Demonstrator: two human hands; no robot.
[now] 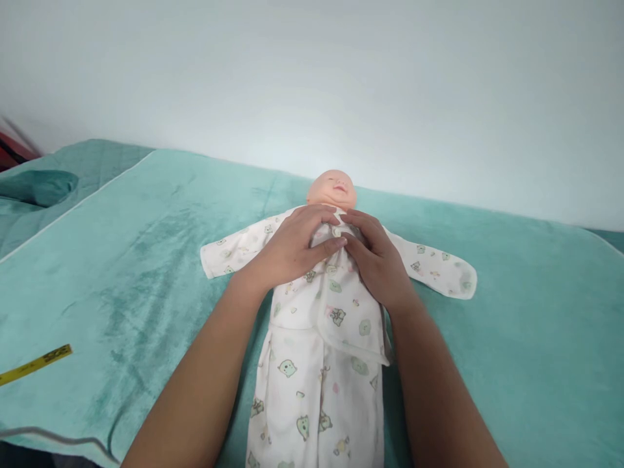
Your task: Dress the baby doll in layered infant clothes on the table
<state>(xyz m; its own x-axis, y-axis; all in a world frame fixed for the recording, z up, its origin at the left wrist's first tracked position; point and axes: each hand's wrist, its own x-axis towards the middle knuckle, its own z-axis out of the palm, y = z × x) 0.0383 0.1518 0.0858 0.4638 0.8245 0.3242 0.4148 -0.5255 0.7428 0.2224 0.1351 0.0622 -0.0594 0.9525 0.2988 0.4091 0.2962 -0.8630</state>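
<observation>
A baby doll (333, 188) lies on its back, dressed in a white baby shirt (341, 318) and matching trousers (292, 403) with a green animal print. Both of my hands are at the upper front of the shirt, just under the doll's chin. My left hand (297, 240) has its fingers by the collar and its thumb lower, close to a small round fastener. From the other side, my right hand (373, 253) meets it, fingers bent onto the shirt's front edge. The fingertips partly hide the cloth they grip. Both shirt sleeves stretch out sideways.
A teal plush cover (526, 338) spreads under the doll, with a white wall (312, 78) behind. At the left lie a yellow tape strip (36, 364) and a grey cord (58, 437). A quilted teal piece with an opening (39, 187) is at far left.
</observation>
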